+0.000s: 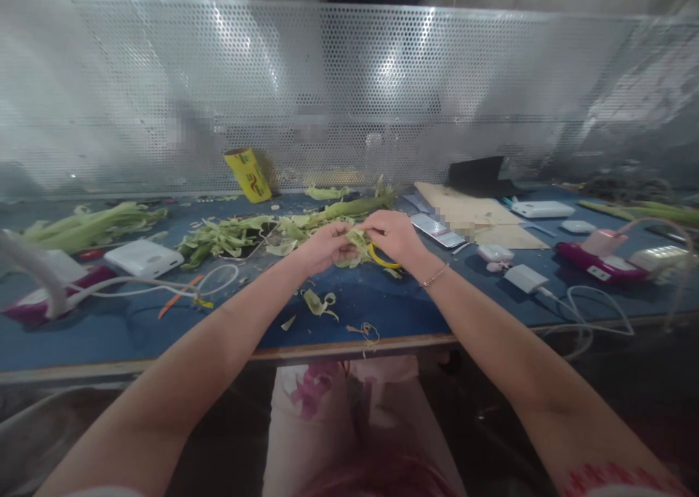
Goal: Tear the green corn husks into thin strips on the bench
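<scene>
My left hand (328,248) and my right hand (394,233) meet over the middle of the table, fingers closed on a small pale green leafy piece (358,241). A thin yellow band (385,258) curves below my right hand; I cannot tell whether the hand holds or just touches it. Behind my hands lies a longer green leafy stalk (354,207). To their left is a heap of torn green leaves (223,239). Curled leaf scraps (317,303) lie in front, on the blue tabletop (229,331).
At the back stand a yellow cylinder (249,175) and a perforated metal screen (306,75). Long green stalks (98,224), a white box-like device (143,255) and cables lie left. Rightward are a phone (437,229), brown cardboard (475,207), a white charger (525,279) and a purple power strip (601,264).
</scene>
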Demonstrator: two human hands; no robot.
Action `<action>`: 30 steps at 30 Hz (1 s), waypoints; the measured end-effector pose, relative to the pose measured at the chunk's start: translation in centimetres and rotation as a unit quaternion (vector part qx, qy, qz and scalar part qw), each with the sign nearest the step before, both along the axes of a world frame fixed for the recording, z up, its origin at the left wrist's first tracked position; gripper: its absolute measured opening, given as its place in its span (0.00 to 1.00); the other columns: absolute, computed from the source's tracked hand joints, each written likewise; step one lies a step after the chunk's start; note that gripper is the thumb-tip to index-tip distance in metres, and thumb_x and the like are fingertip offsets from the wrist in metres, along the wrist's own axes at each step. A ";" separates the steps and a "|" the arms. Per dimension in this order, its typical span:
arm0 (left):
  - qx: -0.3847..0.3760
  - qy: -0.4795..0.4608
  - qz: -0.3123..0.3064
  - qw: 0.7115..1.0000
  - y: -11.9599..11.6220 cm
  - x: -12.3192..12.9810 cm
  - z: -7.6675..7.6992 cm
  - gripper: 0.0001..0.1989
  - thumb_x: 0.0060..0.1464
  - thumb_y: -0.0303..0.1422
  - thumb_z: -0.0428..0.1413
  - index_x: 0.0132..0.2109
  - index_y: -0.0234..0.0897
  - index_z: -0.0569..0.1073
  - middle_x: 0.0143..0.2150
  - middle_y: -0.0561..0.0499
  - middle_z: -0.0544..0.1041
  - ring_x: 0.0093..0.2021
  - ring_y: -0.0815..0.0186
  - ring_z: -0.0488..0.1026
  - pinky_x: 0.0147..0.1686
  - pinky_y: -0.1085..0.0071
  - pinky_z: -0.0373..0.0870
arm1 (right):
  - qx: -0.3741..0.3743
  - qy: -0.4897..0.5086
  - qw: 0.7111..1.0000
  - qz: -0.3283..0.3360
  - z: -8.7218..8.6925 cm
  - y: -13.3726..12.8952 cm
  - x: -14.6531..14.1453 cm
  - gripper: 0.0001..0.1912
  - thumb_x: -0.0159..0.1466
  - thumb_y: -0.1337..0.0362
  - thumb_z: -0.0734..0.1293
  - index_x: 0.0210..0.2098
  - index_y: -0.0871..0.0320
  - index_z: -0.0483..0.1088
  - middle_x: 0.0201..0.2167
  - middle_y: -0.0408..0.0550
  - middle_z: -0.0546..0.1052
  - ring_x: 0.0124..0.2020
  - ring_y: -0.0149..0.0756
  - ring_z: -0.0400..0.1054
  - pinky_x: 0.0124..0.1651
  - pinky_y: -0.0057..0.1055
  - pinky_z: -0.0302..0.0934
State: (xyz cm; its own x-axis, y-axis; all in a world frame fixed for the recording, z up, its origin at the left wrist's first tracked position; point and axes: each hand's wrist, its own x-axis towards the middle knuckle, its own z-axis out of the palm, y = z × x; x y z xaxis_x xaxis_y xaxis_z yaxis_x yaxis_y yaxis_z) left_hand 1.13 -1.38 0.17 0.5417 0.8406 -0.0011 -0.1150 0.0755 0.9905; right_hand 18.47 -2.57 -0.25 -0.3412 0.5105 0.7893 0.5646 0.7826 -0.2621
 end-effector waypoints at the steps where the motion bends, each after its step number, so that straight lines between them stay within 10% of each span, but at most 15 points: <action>1: -0.004 -0.005 0.005 1.000 0.1 -0.1 0.0 0.05 0.46 0.26 0.59 0.32 0.32 0.69 0.23 0.55 0.71 0.22 0.78 0.68 0.29 0.79 0.69 | 0.000 -0.004 1.000 0.004 0.0 -0.1 0.0 0.13 0.59 0.71 0.59 0.33 0.56 0.75 0.33 0.48 0.76 0.36 0.34 0.69 0.41 0.34 0.62; 30: -0.009 -0.011 0.020 1.000 0.4 -0.2 0.3 0.06 0.46 0.17 0.54 0.31 0.29 0.72 0.25 0.53 0.73 0.25 0.79 0.70 0.32 0.82 0.69 | 0.032 -0.082 0.996 0.018 -0.2 0.0 0.4 0.15 0.65 0.64 0.56 0.41 0.55 0.74 0.31 0.49 0.69 0.32 0.32 0.63 0.37 0.32 0.61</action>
